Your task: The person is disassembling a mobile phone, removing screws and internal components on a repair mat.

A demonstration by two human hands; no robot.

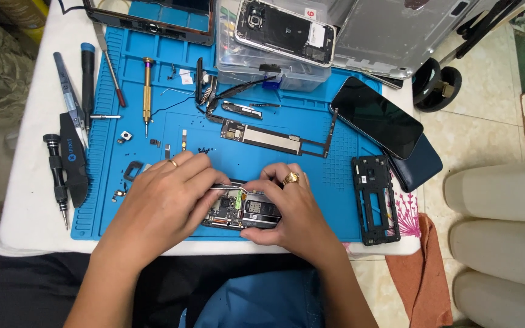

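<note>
White desk (25,200) under even light; pale tiled floor (487,127) at right, with an orange cloth (423,267) hanging down.

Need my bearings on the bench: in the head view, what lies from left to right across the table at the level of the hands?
Black screwdriver → left hand → opened phone with its circuit board bare → right hand → black phone frame, all but the screwdriver on the blue mat.

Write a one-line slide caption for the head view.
Both hands, left hand and right hand, hold an opened phone board on a blue repair mat amid tools.
</note>
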